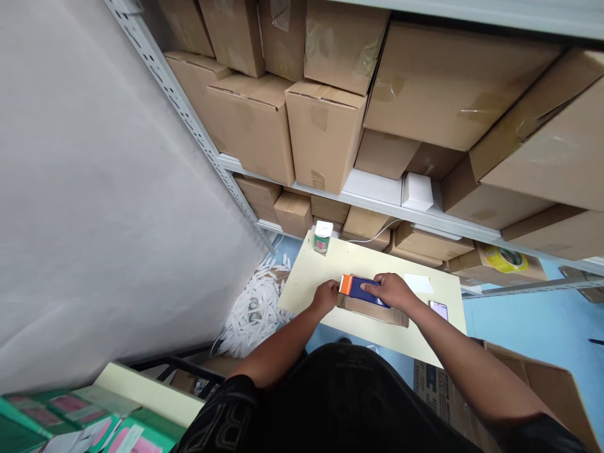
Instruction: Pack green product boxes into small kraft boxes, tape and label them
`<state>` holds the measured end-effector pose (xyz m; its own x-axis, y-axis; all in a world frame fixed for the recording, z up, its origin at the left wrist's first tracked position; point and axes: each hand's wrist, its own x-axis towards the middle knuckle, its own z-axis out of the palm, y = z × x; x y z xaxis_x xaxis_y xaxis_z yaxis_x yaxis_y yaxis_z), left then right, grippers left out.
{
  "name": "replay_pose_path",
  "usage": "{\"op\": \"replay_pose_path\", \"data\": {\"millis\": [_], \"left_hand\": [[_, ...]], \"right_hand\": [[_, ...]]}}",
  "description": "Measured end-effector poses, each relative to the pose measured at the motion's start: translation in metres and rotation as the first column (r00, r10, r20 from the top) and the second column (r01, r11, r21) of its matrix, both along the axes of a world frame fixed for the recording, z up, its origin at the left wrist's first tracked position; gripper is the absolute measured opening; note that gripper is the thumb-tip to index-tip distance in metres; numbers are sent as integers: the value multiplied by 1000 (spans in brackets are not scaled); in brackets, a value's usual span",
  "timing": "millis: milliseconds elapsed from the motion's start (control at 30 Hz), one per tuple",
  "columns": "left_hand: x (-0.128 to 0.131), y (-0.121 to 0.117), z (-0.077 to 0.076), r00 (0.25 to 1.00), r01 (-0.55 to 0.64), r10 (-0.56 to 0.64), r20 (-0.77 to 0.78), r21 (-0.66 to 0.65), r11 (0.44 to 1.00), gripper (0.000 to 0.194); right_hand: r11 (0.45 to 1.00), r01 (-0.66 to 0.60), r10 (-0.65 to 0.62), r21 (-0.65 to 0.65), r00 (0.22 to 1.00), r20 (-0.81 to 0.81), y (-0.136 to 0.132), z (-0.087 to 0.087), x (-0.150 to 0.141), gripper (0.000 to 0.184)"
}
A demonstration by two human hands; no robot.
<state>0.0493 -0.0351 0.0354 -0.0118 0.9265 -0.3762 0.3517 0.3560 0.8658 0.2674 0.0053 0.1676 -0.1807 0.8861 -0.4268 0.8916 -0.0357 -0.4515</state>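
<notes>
My right hand [395, 290] grips a flat dark blue thing [362, 289] with an orange end and a white, toothed-looking edge; its exact kind is unclear. The thumb lies across its top face. Beneath it, on the pale yellow table [302, 277], rests a brown cardboard box [377, 310], long and low. My left hand [325, 297] is closed beside the orange end, at the box's left end. What its curled fingers hold, if anything, is hidden.
A green and white carton [323, 236] stands at the table's far left corner. White paper [418, 283] and a phone [438, 309] lie to the right. Shelves of cardboard boxes [325, 132] rise ahead. White scraps [255, 308] cover the floor at left; an open carton [538, 384] stands right.
</notes>
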Motion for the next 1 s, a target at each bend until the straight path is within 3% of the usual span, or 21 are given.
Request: {"op": "replay_pose_path", "data": {"millis": [133,233,300,433,600,800,1000], "left_hand": [[16,-3,-6,999,35,-34,-19,37,999,12],[19,-1,-13,997,-17,22,-68,81,997,30],[13,1,-18,998,12,-1,-66,155,988,47],[-11,7,-21,954,244,-286,93,316,917,90],[-22,16,-16,821,457,-527,217,303,836,133],[-10,30,-22,848,448,-516,123,354,821,146],[-9,37,-26,821,514,-568,56,360,779,144]], "right_hand": [[999,-30,28,34,998,49,1,1,-9,50],[999,-31,29,41,997,70,1,1,-10,51],[999,-23,20,34,998,68,1,0,-9,51],[999,-24,21,37,998,67,2,-3,-8,52],[1000,-17,16,16,998,59,4,0,-9,54],[1000,-11,11,-4,998,65,8,6,-9,56],[999,-21,25,-32,992,123,11,11,-9,60]]}}
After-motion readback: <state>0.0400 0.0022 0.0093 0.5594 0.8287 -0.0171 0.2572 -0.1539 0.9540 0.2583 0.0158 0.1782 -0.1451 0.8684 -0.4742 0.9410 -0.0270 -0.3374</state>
